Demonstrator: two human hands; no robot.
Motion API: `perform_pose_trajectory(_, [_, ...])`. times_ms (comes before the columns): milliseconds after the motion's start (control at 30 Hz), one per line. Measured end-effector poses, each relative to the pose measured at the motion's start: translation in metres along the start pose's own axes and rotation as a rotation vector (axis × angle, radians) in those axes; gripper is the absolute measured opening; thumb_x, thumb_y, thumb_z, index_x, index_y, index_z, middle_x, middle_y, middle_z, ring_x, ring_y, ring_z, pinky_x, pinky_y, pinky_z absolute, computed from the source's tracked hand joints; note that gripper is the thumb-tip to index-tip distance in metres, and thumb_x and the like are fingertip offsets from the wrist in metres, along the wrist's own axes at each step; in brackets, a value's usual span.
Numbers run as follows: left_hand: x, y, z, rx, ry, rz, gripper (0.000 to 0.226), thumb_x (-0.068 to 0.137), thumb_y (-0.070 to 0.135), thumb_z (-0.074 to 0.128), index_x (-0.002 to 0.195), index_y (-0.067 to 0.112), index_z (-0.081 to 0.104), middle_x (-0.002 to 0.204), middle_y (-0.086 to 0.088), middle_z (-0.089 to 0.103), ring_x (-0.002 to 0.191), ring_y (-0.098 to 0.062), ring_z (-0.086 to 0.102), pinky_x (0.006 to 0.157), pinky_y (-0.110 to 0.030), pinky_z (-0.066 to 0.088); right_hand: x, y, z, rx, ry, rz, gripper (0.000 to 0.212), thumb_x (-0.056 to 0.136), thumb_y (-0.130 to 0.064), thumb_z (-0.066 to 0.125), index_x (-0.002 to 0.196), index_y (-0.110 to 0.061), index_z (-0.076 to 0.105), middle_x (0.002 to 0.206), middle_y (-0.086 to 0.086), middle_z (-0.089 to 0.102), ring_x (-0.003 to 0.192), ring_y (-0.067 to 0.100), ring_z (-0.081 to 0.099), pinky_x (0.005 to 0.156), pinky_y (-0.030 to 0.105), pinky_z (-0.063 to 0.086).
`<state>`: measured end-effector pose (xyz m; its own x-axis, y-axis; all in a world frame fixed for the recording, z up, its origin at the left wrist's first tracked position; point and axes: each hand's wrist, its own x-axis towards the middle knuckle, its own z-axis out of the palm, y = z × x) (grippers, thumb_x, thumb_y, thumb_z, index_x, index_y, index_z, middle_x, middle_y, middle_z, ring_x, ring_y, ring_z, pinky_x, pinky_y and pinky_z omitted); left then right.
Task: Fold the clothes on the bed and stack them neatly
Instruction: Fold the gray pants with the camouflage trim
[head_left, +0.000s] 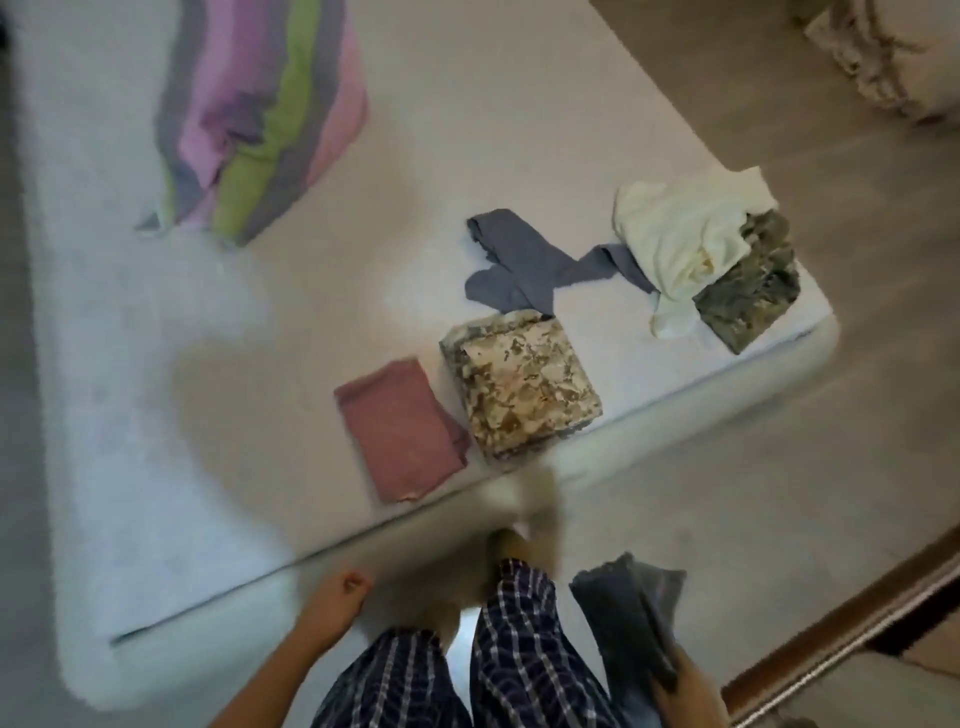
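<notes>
I stand at the long edge of the white bed (156, 415). On it, near that edge, lie a folded pink cloth (400, 426) and a folded tan camouflage garment (524, 384) side by side. Behind them a grey garment (524, 260) lies crumpled. A cream garment (675, 239) is heaped partly over a folded green camouflage piece (748, 291) at the bed's corner. My right hand (685, 680) grips a dark grey cloth (634, 613) low beside my leg. My left hand (337, 592) hangs at the bed's edge with loosely curled fingers, holding nothing.
A striped pillow (260, 114) in pink, green and grey lies at the far side of the bed. Grey floor (779, 467) runs along the right. A brown wooden edge (852, 608) crosses the lower right. Another bed or bedding (883, 57) shows at the top right.
</notes>
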<state>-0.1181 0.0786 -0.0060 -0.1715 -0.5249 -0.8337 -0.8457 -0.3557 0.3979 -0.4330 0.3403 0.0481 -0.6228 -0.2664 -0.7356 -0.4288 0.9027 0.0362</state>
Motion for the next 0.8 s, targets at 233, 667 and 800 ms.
perform_pose_trajectory(233, [0.031, 0.036, 0.031, -0.536, 0.192, -0.136, 0.009, 0.090, 0.010, 0.061, 0.094, 0.016, 0.065, 0.100, -0.007, 0.067, 0.100, -0.025, 0.063, 0.089, -0.035, 0.048, 0.112, -0.168, -0.098, 0.061, -0.146, -0.486, 0.044, 0.086, -0.028, 0.065, 0.128, -0.022, 0.054, 0.110, 0.010, 0.070, 0.103, 0.029, 0.064, 0.076, 0.030, 0.050])
perform_pose_trajectory(667, [0.230, 0.053, -0.027, -0.891, 0.445, -0.098, 0.059, 0.055, 0.057, 0.080, 0.104, 0.032, 0.059, 0.104, 0.010, 0.069, 0.087, -0.007, 0.066, 0.070, -0.021, 0.051, 0.237, -0.397, 0.012, 0.658, -0.413, -0.499, 0.036, 0.082, -0.025, 0.070, 0.114, -0.024, 0.052, 0.110, -0.009, 0.063, 0.106, 0.016, 0.061, 0.084, 0.029, 0.051])
perform_pose_trajectory(800, [0.305, 0.047, -0.008, -0.686, 0.548, -0.091, 0.060, 0.081, 0.038, 0.070, 0.129, 0.015, 0.044, 0.127, -0.007, 0.056, 0.106, -0.023, 0.058, 0.091, -0.037, 0.048, 0.274, -0.425, 0.078, 0.379, -0.006, -0.406, 0.058, 0.091, -0.026, 0.059, 0.140, -0.011, 0.032, 0.141, 0.009, 0.044, 0.131, 0.027, 0.041, 0.109, 0.039, 0.033])
